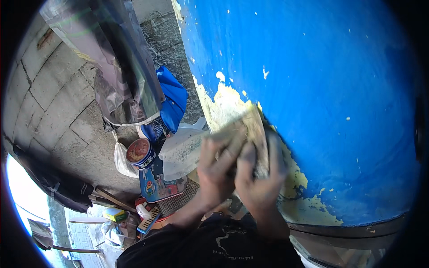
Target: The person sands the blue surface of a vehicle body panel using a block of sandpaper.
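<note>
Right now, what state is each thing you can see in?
Left hand: gripping tan block
Right hand: gripping it too
Blue surface: chipped, with pale worn patches
Round tin: lid on
White bag: bulging
Translucent plastic sheet: creased

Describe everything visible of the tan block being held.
The tan block looks flat and straight-edged, its face mottled; motion blur leaves its material uncertain. It sits tilted, a corner pointing up, in front of the blue surface, by its flaked pale patch. The left grip and right grip hold it, hiding its lower part. Whether it touches the surface can't be told.
</note>
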### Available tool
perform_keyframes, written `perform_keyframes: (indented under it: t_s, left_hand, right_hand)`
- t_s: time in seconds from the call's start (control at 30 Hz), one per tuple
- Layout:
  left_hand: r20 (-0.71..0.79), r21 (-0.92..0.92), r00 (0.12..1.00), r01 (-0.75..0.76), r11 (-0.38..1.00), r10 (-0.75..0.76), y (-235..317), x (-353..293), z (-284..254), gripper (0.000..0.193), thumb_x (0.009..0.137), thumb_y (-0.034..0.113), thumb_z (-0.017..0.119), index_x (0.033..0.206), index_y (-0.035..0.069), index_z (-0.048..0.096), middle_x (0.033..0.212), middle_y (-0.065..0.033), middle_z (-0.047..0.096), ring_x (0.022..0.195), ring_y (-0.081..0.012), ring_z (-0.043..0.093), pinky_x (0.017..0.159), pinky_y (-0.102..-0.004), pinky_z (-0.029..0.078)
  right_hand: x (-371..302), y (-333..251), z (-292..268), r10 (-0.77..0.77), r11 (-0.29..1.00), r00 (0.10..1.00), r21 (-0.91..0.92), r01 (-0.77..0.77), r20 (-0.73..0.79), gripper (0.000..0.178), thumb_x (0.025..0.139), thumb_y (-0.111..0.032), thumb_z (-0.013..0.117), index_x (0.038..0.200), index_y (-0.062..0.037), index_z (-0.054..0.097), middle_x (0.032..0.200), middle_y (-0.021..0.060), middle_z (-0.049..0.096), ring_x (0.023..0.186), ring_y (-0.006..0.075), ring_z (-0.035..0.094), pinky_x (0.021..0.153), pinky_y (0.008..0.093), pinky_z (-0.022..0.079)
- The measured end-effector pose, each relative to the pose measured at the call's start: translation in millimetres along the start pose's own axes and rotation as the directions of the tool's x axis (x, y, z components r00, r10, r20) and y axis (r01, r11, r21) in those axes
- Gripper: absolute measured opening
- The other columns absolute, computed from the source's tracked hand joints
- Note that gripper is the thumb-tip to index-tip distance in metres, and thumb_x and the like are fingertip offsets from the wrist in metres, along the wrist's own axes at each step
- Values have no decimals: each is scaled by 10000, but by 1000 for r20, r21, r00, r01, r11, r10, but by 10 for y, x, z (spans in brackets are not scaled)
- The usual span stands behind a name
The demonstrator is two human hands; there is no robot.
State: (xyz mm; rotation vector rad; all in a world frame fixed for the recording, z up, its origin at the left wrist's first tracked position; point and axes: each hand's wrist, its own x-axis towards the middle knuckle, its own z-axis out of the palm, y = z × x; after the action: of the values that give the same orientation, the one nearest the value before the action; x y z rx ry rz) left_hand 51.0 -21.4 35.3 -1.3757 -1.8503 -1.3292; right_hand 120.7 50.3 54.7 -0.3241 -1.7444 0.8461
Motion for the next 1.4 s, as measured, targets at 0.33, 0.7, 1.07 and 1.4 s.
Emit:
perform_keyframes:
  t_s: [0.33, 0.7, 1.07, 1.4]
  left_hand:
    - [37, -107, 996, -72, 992, 76, -19, 111, -47, 459, 688, 25, 723, 1141, 17, 654, 1139, -151, 622, 1087, -328, 611, 947, -407, 502]
    - [163, -162, 969, -157, 974, 183, 155, -137, 24, 516, 638, 34, 729, 1146, 14, 638, 1201, -149, 594, 1120, -327, 576, 975, -445, 483]
    - [28, -168, 985, -161, 973, 168, 94, 132, 93, 361, 732, 38, 726, 1089, 9, 680, 1155, -180, 606, 1081, -327, 598, 931, -411, 489]
    - [86, -174, 989, -104, 979, 121, 120, -59, 61, 496, 692, 43, 726, 1177, 2, 630, 1249, -146, 565, 1139, -347, 549, 908, -409, 496]
  right_hand:
    - [-109, -32, -137, 296, 955, 930, -84, -284, 219, 291, 883, -108, 543, 1094, 83, 605, 956, 238, 652, 840, 363, 676, 741, 378, 546]
    - [-296, 103, -229, -89, 996, 995, -10, 89, -53, 306, 889, -103, 537, 1094, 121, 575, 940, 246, 647, 854, 368, 664, 762, 406, 527]
    - [-24, -87, -314, 315, 940, 928, 70, -334, 197, 398, 903, -84, 466, 1208, 172, 477, 1129, 274, 607, 1045, 355, 620, 907, 399, 484]
    - [-159, 22, -302, 38, 995, 998, -92, -34, 49, 332, 911, -113, 502, 1141, 119, 560, 997, 263, 645, 913, 349, 667, 804, 386, 527]
